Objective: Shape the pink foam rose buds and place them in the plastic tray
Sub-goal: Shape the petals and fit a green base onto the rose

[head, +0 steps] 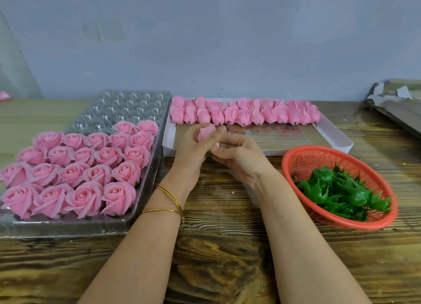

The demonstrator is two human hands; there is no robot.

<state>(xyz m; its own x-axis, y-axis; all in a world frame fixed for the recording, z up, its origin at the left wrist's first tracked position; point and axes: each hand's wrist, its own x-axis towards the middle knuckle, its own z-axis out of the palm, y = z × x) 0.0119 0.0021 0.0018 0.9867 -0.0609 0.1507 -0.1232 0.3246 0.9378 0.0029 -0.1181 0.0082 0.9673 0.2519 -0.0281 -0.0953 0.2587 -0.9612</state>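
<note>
Head view: two bare forearms come up from the bottom edge and the hands meet at mid-frame over the wooden table [227, 246].
Bud in work: one pink foam rose bud [206, 132], centre of frame, held off the table between both hands, just below the white box [337, 135].
Left hand [193, 151]: fingers curled round the body of the bud, cupping it from the left.
Right hand [241, 160]: thumb and forefinger pinch at the bud's lower end, where a scrap of green shows. The exact contact is partly hidden.
Plastic tray [127, 107]: left of frame. Lower cells hold opened roses [86, 167], upper cells are bare.
Stock: unshaped buds [243, 114] lie in a row across the top of the white box, upper centre.
Red basket [293, 153]: lower right, holding green calyxes [337, 189].
Handling (judgement): foam looks very light and soft, with thin petals likely to crease or tear. It needs little squeeze and does not look slippery.
Where to hold (judgement): the base is the firm point. Petals should be touched with fingertips only and eased outward.
Placing (judgement): carry it by the base and seat it base-down in a bare upper cell, so the opened petals are not crushed.
</note>
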